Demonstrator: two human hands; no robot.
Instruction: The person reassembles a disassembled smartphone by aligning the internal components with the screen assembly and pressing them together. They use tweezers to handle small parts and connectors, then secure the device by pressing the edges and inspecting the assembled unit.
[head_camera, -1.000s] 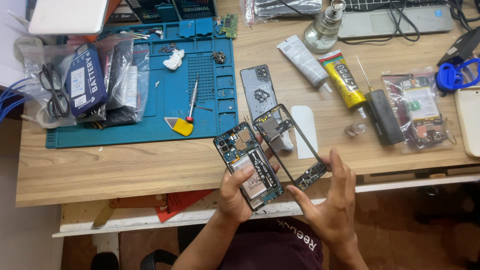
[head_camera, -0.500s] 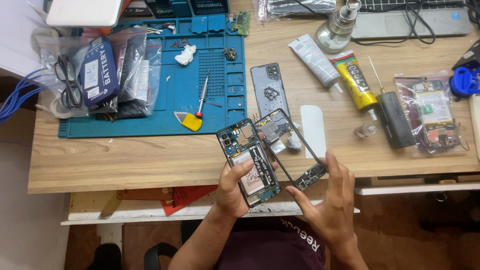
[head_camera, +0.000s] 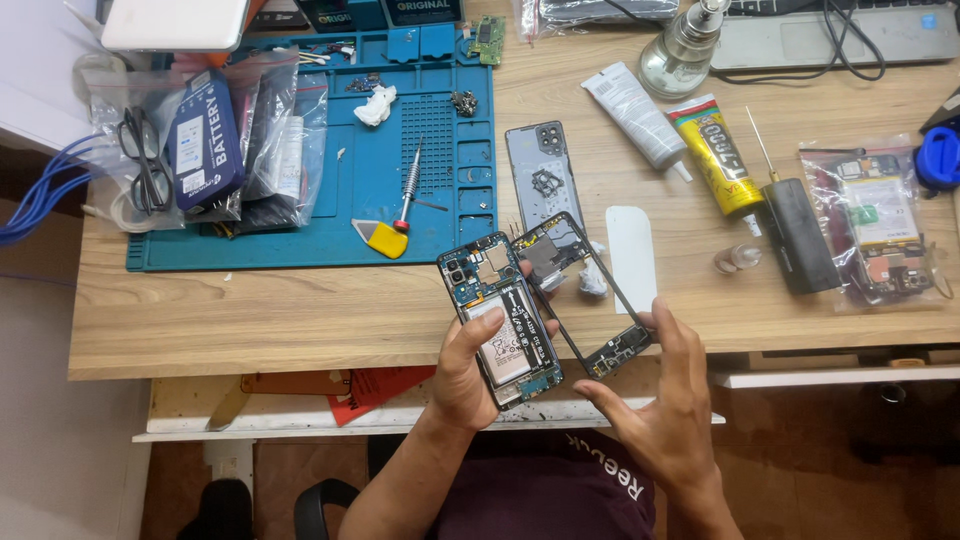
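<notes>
My left hand (head_camera: 468, 372) grips an opened smartphone body (head_camera: 500, 315) with its battery and circuit boards exposed, thumb across the battery. My right hand (head_camera: 662, 400) pinches the lower end of a thin black phone mid-frame (head_camera: 582, 290), which tilts up and away from the phone body on its right side. Both are held over the front edge of the wooden desk (head_camera: 300, 310). Just behind them on the desk lie a grey phone back cover (head_camera: 543, 180) and a white plastic card (head_camera: 631, 245).
A blue repair mat (head_camera: 340, 150) holds a red-handled screwdriver (head_camera: 408, 190), a yellow pick (head_camera: 381, 238) and small parts. Plastic bags with a battery (head_camera: 205, 140) lie left. Glue tubes (head_camera: 715, 150), a glass bottle (head_camera: 680, 50), a black tool (head_camera: 795, 230) and a parts bag (head_camera: 875, 225) sit right.
The phone body and mid-frame stay in my hands in nearly the same pose. The camera view has shifted slightly, so the desk items appear a little further right.
</notes>
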